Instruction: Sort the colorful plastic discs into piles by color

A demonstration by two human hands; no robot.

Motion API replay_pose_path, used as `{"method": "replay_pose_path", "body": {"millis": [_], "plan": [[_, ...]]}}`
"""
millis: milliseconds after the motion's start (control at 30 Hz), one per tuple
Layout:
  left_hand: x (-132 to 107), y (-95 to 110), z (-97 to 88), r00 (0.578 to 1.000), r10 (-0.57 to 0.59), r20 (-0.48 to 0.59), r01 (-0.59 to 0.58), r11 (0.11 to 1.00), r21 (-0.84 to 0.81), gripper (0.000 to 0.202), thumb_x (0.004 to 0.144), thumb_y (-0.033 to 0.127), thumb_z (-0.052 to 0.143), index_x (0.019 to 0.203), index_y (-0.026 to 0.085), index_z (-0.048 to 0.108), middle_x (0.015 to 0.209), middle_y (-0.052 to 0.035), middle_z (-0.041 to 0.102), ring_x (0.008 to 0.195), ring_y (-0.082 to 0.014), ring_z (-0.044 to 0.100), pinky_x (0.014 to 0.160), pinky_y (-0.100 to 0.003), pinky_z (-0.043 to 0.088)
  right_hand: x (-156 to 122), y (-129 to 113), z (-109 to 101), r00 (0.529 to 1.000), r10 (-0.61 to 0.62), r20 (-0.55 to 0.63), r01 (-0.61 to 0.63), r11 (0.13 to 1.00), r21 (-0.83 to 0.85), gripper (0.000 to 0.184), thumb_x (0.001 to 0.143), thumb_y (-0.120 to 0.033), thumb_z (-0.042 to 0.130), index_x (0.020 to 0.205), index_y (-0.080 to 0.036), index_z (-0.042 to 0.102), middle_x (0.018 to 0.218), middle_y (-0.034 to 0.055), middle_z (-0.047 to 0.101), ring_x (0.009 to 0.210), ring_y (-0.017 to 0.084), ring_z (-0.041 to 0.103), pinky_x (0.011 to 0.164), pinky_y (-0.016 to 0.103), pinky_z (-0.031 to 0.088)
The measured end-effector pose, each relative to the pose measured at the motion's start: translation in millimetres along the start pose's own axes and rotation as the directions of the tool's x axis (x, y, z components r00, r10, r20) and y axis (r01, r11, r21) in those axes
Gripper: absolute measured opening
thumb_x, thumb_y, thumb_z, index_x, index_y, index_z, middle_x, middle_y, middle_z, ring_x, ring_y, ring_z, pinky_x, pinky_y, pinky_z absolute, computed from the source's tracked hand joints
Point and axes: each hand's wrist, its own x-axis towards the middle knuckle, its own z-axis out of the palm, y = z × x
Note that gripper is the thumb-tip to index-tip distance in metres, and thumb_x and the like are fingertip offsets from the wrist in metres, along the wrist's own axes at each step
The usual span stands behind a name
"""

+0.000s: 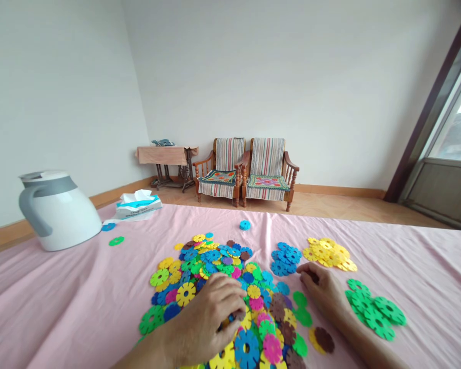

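A large mixed heap of notched plastic flower discs [188, 294] in several colours covers the middle of the pink cloth. My left hand [215, 310] lies over the heap, its fingers and thumb curled down among the discs. What is between its fingertips is largely hidden. Just beyond the heap's right side, my right hand [322, 287] rests at the near edge of a small pile of blue discs [285, 259]. Its fingers are loosely bent, with a gap at the thumb and no disc visible in it. Yellow discs [328, 252] and green discs [378, 310] form separate piles nearby.
A white and grey jug [67, 215] stands at the left, with a tissue box [139, 205] behind it. Single discs lie near the jug, and one blue disc [245, 225] lies at the back. Two wooden chairs [267, 179] stand beyond the cloth [80, 307].
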Motion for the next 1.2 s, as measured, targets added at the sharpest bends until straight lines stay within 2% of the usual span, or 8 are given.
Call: {"method": "replay_pose_path", "body": {"millis": [167, 333, 500, 600, 700, 900, 1033, 1200], "plan": [[-1, -9, -0.7, 0.996, 0.004, -0.088, -0.006, 1.0, -0.025, 0.016, 0.077, 0.005, 0.054, 0.086, 0.018, 0.057, 0.098, -0.0047, 0.063, 0.099, -0.0199, 0.055, 0.093, -0.039, 0.04, -6, -10, -5, 1.0, -0.004, -0.008, 0.004, 1.0, 0.008, 0.025, 0.079, -0.033, 0.047, 0.089, -0.021, 0.066, 0.073, 0.0013, 0.069, 0.067, 0.021, 0.063, 0.064, 0.031, 0.046], [-2, -19, 4.7, 0.986, -0.053, -0.16, 0.049, 0.998, -0.03, 0.016, 0.084, 0.007, 0.048, 0.085, 0.018, 0.059, 0.093, -0.005, 0.063, 0.095, -0.0192, 0.056, 0.089, -0.037, 0.043, -28, -61, -14, 0.982, -0.162, 0.099, 0.151, 0.982, 0.11, 0.025, 0.084, -0.037, 0.046, 0.078, -0.02, 0.063, 0.066, 0.0006, 0.062, 0.063, 0.017, 0.055, 0.06, 0.029, 0.043], [-2, -30, 11.3, 0.98, -0.082, -0.184, 0.076, 0.996, -0.038, 0.016, 0.087, 0.009, 0.05, 0.095, 0.018, 0.061, 0.095, -0.0051, 0.065, 0.097, -0.0192, 0.056, 0.09, -0.035, 0.044, -62, -114, -10, 0.875, -0.36, 0.323, 0.326, 0.932, 0.156, 0.013, 0.08, -0.03, 0.056, 0.083, -0.022, 0.066, 0.085, 0.0031, 0.064, 0.079, 0.018, 0.057, 0.071, 0.031, 0.044], [-3, -32, 12.2, 0.979, -0.091, -0.182, 0.085, 0.996, -0.039, 0.015, 0.088, 0.01, 0.05, 0.094, 0.018, 0.062, 0.096, -0.005, 0.065, 0.098, -0.019, 0.057, 0.091, -0.035, 0.044, -72, -123, 1, 0.772, -0.471, 0.427, 0.485, 0.87, 0.084, 0.03, 0.067, -0.032, 0.072, 0.095, -0.025, 0.067, 0.102, 0.0043, 0.064, 0.093, 0.025, 0.056, 0.081, 0.038, 0.04], [-4, -32, 12.3, 0.98, -0.093, -0.175, 0.088, 0.995, -0.036, 0.016, 0.088, 0.01, 0.051, 0.095, 0.018, 0.062, 0.095, -0.0046, 0.066, 0.098, -0.0189, 0.057, 0.092, -0.035, 0.044, -76, -123, 13, 0.726, -0.492, 0.481, 0.535, 0.843, 0.054, 0.036, 0.062, -0.033, 0.075, 0.096, -0.027, 0.066, 0.106, 0.0026, 0.065, 0.096, 0.026, 0.055, 0.084, 0.041, 0.036], [-3, -32, 12.5, 0.979, -0.089, -0.183, 0.083, 0.996, -0.04, 0.017, 0.089, 0.011, 0.049, 0.095, 0.018, 0.063, 0.094, -0.005, 0.066, 0.096, -0.019, 0.057, 0.089, -0.036, 0.046, -78, -125, 15, 0.848, -0.366, 0.384, 0.323, 0.931, 0.172, 0.013, 0.065, -0.017, 0.069, 0.073, -0.02, 0.059, 0.088, 0.0001, 0.064, 0.086, 0.018, 0.055, 0.08, 0.033, 0.038], [-2, -32, 12.5, 0.978, -0.081, -0.191, 0.075, 0.997, -0.036, 0.017, 0.089, 0.013, 0.048, 0.094, 0.018, 0.064, 0.092, -0.0056, 0.066, 0.094, -0.0195, 0.058, 0.087, -0.036, 0.048, -55, -107, 4, 0.925, -0.132, 0.356, -0.018, 0.921, 0.388, 0.017, 0.075, -0.033, 0.06, 0.067, -0.019, 0.056, 0.059, -0.004, 0.053, 0.056, 0.011, 0.048, 0.052, 0.023, 0.037], [-3, -33, 13.3, 0.979, -0.077, -0.188, 0.071, 0.997, -0.036, 0.017, 0.088, 0.011, 0.049, 0.094, 0.018, 0.064, 0.092, -0.0053, 0.066, 0.093, -0.0194, 0.058, 0.087, -0.035, 0.048, -11, -58, -9, 0.984, 0.129, 0.124, -0.174, 0.857, 0.485, 0.031, 0.064, -0.049, 0.067, 0.062, -0.021, 0.054, 0.049, -0.0042, 0.053, 0.044, 0.011, 0.048, 0.043, 0.024, 0.037]]}}
